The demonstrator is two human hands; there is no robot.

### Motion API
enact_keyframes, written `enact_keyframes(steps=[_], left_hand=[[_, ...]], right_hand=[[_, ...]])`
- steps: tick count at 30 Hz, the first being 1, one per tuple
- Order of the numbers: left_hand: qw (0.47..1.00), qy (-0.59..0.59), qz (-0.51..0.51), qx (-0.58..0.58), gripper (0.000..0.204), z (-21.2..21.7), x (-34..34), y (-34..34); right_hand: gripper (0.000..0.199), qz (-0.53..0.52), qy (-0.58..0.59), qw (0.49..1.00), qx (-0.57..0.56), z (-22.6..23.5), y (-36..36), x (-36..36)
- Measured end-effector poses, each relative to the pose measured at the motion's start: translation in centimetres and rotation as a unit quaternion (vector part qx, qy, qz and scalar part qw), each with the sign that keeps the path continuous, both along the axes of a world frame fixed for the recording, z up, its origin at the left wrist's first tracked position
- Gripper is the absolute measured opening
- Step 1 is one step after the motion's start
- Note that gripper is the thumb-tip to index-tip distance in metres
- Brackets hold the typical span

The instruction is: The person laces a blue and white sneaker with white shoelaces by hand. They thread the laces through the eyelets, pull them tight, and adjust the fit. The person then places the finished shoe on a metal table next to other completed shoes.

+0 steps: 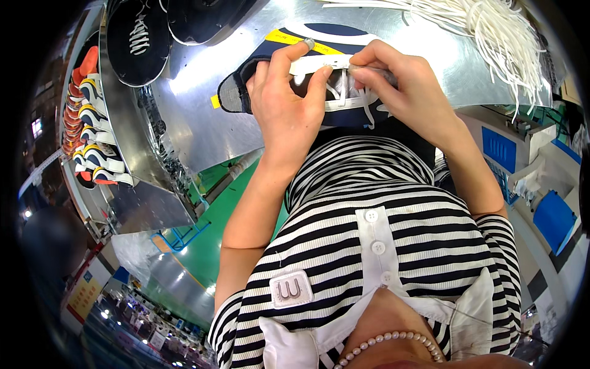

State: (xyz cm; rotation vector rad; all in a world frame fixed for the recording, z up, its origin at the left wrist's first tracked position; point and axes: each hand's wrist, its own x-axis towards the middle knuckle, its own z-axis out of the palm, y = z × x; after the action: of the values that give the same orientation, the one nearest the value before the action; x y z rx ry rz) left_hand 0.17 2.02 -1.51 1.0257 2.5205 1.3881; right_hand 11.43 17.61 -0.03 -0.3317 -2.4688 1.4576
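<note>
Clearly, two hands are working on one dark shoe [326, 42], which lies on its side between them at the near edge of one metal counter [215, 132], close to the striped shirt [393, 184]. The left grip [286, 89] is closed on the shoe, its thumb and fingers about the white-edged opening. The right grip [396, 77] pinches what looks like one white lace [369, 111] between thumb and fingertips; one loose end hangs down beside it. One yellow strip [289, 39] runs along the shoe's upper. Two more dark shoes [138, 43] sit at the upper left, apart from the hands. At the upper right lies one heap of white laces [491, 27], too many to count. Several white-and-orange shoes [95, 132] line the left side, overlapping too much for an exact count.
</note>
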Motion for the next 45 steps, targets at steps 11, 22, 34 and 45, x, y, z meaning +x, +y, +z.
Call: enact_keyframes(steps=[11,22,34,45], left_hand=[[0.999,-0.014,-0.049,0.006,0.038,0.0,0.7,-0.4],[0.944,-0.304,-0.023,0.127,0.033,2.5,-1.1,1.1],[0.975,0.139,-0.143,-0.099,0.026,2.5,1.0,1.2],[0.975,0.182,-0.129,0.011,0.023,3.4,-0.2,2.1]], right_hand=[[0.022,0.002,-0.001,0.977,0.212,0.7,-0.7,-1.7],[0.019,-0.190,0.013,0.963,0.189,-2.7,1.3,0.6],[0.013,-0.158,-0.021,0.977,0.140,-0.9,-0.8,3.1],[0.026,-0.104,0.021,0.987,-0.125,0.2,0.0,5.3]])
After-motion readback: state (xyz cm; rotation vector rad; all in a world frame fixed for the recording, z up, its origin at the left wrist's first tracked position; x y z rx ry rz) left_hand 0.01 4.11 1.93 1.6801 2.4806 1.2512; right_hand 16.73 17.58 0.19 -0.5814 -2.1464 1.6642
